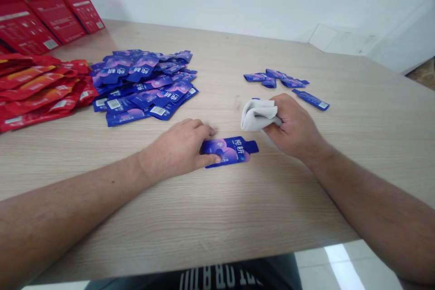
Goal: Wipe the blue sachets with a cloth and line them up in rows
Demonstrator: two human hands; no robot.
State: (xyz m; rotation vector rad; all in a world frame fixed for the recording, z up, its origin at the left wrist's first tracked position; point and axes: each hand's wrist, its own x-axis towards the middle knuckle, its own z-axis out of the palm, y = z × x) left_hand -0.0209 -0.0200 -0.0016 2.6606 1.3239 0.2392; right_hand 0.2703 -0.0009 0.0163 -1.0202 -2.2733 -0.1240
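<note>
A blue and purple sachet [231, 150] lies flat on the wooden table, its narrow spout end pointing right. My left hand [183, 147] grips the sachet's left end, with the thumb on top of it. Above and to the right of the sachet, my right hand [292, 127] is closed on a folded white cloth [258, 114]. The cloth is apart from the sachet. Part of another small blue item shows just behind the cloth.
A heap of blue sachets [146, 84] lies at the back left, beside a pile of red sachets [44, 88]. Red boxes [56, 16] stand behind them. Several blue sachets [277, 78] lie at the back right, near a white wall [217, 0].
</note>
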